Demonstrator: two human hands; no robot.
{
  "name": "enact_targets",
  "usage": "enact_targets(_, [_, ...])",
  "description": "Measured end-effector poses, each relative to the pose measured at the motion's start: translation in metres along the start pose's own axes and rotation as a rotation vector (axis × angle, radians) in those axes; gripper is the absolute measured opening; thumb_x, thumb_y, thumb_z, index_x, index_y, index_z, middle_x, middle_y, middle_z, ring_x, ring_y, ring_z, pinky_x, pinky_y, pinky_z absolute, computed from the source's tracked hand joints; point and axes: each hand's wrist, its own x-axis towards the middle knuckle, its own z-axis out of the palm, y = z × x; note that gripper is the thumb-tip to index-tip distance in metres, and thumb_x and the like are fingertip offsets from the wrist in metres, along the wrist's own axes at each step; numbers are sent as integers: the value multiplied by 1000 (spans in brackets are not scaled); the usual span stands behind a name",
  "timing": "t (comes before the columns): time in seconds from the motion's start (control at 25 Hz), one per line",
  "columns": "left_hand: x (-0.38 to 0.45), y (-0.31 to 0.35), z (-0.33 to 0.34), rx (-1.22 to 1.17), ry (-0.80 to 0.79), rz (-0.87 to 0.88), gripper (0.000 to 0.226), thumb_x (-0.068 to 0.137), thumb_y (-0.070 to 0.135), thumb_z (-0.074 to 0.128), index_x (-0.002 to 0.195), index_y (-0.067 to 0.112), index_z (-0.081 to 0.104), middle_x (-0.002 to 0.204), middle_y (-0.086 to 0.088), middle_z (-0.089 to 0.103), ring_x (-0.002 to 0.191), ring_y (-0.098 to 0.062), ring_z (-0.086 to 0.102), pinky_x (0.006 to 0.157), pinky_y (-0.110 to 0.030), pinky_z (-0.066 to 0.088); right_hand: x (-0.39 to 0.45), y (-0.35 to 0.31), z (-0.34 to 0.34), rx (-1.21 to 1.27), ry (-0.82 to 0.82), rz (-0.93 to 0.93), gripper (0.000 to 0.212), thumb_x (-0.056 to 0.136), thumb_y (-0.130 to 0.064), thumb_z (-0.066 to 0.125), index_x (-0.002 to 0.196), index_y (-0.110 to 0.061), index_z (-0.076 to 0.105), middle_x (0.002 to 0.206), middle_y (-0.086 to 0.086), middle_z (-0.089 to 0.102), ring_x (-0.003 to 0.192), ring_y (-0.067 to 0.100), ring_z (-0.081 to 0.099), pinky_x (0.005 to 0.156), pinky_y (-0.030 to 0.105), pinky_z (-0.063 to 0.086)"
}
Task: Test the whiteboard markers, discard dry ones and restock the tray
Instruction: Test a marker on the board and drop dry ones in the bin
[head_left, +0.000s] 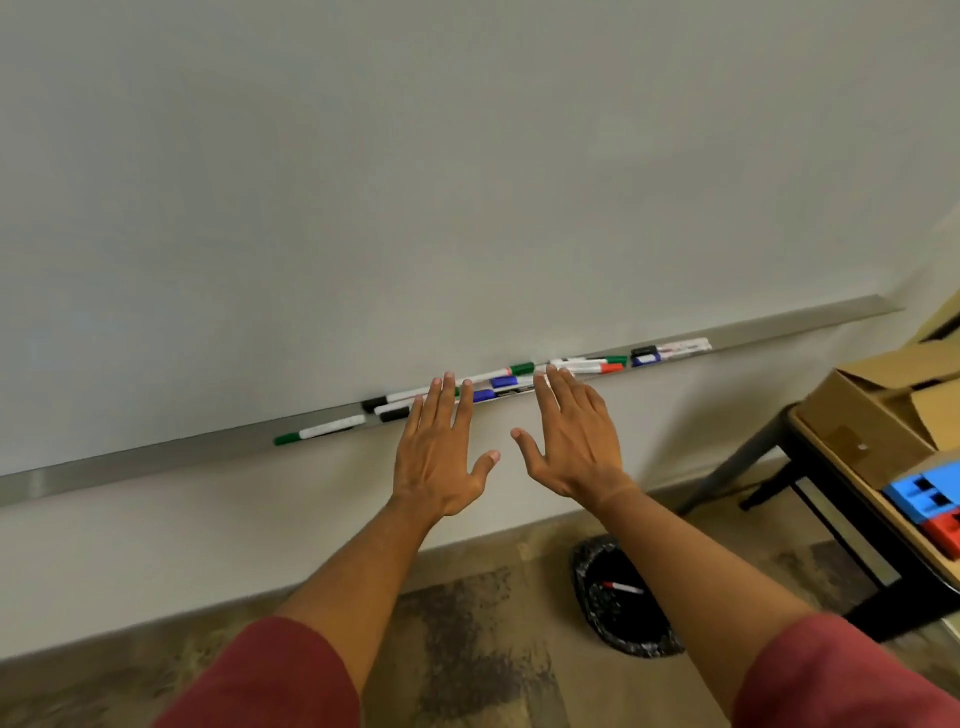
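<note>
Two bare hands are raised at the centre of the frame, both flat with fingers straight and spread, holding nothing. Left hand (440, 447) sits just left of centre, its fingertips overlapping the long grey metal marker tray (156, 457) in the view; whether they touch it cannot be told. Right hand (571, 441) is just beside it, apart from it, fingertips likewise reaching the tray line. Both forearms show dark red sleeves (270, 675) at the lower edge.

Tray runs diagonally from the left edge to the upper right, fixed under the white whiteboard (415, 182). White-barrelled markers lie along it: a green-capped marker (317, 431) left of the hands, black-capped markers (387, 408) by the left fingertips, blue-capped markers (501, 387) between the hands, and a red-capped marker (597, 368) to the right.

Lower right of centre, a round black-lined waste bin (618, 603) stands on the floor with one red-capped discarded marker (623, 587) inside. Right edge holds a wooden table (831, 467) bearing an open brown cardboard box (883, 415) and blue and red plastic blocks (930, 504).
</note>
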Motion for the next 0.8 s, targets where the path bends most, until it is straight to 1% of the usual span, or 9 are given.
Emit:
enact_targets(0.12, [-13,-48,-8,5,-3,-57,92,84,71,23,145,22,-25,156,-6,-24,144,-24,-22,119,-42,-4,16,-47,3,1,-13,-45,78,94,-60,25,154,-13,10,161,10,11,149,25,6,115,36,-4])
enact_targets(0.24, [-27,-100,-13,1,3,-103,92,83,71,22,145,23,-26,156,-6,-24,143,-24,-22,118,-40,-7,28,-99,9,21,-17,-73,78,93,-59,25,154,-13,9,161,10,9,149,24,5,117,37,-2])
enact_targets(0.36, [-42,-149,-12,16,11,-104,93,87,69,29,147,20,-23,157,-8,-21,144,-25,-20,119,-40,-5,37,-148,20,54,-28,-67,77,93,-58,28,154,-13,12,161,11,13,149,25,8,118,39,2])
enact_targets(0.48, [-53,-192,-7,8,24,-95,93,89,66,35,151,16,-13,158,-10,-14,146,-25,-15,119,-41,-2,41,-192,37,59,-59,-64,77,95,-58,30,154,-14,10,161,11,11,149,25,6,117,38,-2])
enact_targets(0.56, [-59,-212,-3,11,6,-100,93,89,66,34,151,16,-12,158,-10,-14,146,-25,-15,119,-41,-2,42,-215,48,65,-76,-69,77,94,-58,28,154,-13,10,161,11,10,149,25,5,118,38,-1])
enact_targets(0.68, [-66,-236,3,27,-35,-110,91,87,69,25,149,17,-18,157,-9,-18,145,-25,-18,119,-41,-5,45,-239,61,59,-95,-65,77,94,-59,28,154,-13,13,161,10,13,149,25,7,117,37,-1])
enact_targets(0.8, [-72,-252,9,15,-59,-124,92,88,68,26,149,17,-19,157,-9,-20,144,-25,-20,119,-40,-7,52,-255,73,71,-113,-70,77,94,-60,28,154,-14,13,161,10,13,149,25,7,117,37,0])
